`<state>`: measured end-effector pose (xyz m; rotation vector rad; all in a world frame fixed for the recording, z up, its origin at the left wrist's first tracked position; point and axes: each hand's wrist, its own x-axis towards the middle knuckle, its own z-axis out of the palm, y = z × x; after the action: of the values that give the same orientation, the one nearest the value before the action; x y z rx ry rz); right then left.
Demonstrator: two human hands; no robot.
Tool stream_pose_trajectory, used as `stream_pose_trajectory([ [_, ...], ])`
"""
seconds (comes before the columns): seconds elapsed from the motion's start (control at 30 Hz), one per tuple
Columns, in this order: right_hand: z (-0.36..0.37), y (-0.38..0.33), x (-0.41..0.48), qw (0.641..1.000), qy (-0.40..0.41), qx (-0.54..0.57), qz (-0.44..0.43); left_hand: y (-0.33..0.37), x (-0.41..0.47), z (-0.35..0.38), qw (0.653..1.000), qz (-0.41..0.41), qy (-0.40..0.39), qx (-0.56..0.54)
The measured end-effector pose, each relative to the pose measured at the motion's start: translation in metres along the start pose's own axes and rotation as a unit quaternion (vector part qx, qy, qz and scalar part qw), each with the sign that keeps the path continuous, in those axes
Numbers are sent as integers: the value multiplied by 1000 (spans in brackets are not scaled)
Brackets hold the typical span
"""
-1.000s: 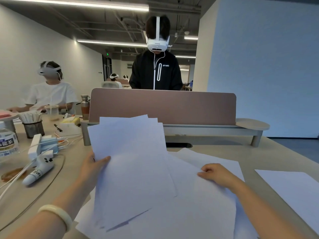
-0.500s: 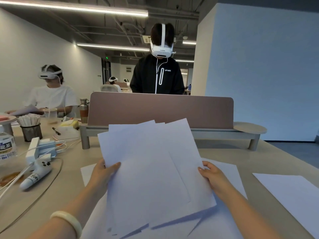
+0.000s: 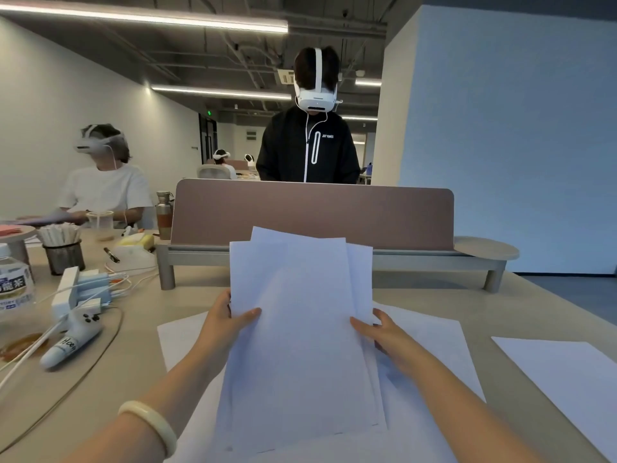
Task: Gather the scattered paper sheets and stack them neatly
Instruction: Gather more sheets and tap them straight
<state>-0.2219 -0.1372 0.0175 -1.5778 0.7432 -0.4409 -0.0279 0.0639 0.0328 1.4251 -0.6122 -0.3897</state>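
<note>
A bundle of several white paper sheets (image 3: 300,329) is lifted above the desk in front of me, its top corners fanned unevenly. My left hand (image 3: 223,320) grips the bundle's left edge, thumb on the front. My right hand (image 3: 380,332) grips its right edge. Beneath the bundle more white sheets (image 3: 430,349) lie flat on the beige desk (image 3: 140,355). One separate sheet (image 3: 564,375) lies farther right near the desk's edge.
A brown divider panel (image 3: 314,215) on a low shelf stands behind the papers; a person in black stands beyond it. At left are a white controller (image 3: 71,339), a charger block with cables (image 3: 83,292), a pen cup (image 3: 63,252) and a bottle (image 3: 13,285). Another person sits far left.
The fanned sheets were drawn together into a narrower, more upright bundle. My right hand moved in from the right edge toward the left hand, and both hands now clasp the bundle's sides.
</note>
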Motion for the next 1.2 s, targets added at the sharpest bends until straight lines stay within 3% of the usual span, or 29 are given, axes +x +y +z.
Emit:
stream_pose_trajectory([
  [0.1,6,-9,1,995,-35,67,-66,15,1,2,1000,19,2,-21],
  [0.27,6,-38,1,982,49,120,-140,54,13,10,993,86,16,-73],
  [0.37,-3,-53,-6,972,59,155,-164,70,18,13,990,101,-11,-97],
  [0.5,-3,-42,-13,983,36,114,-143,29,10,10,993,53,-60,-88],
  [0.6,5,-27,-14,986,30,99,-132,-2,-4,17,998,26,-35,-37],
  [0.77,10,-42,-16,980,112,86,-139,26,4,33,996,85,-3,-7],
  [0.9,0,-65,-22,974,76,86,-194,64,15,42,990,130,-44,10],
  [1.07,3,-31,-21,983,104,59,-141,14,3,27,998,33,-43,9],
  [1.2,17,-19,-17,981,118,48,-143,-13,-15,37,997,44,-18,67],
])
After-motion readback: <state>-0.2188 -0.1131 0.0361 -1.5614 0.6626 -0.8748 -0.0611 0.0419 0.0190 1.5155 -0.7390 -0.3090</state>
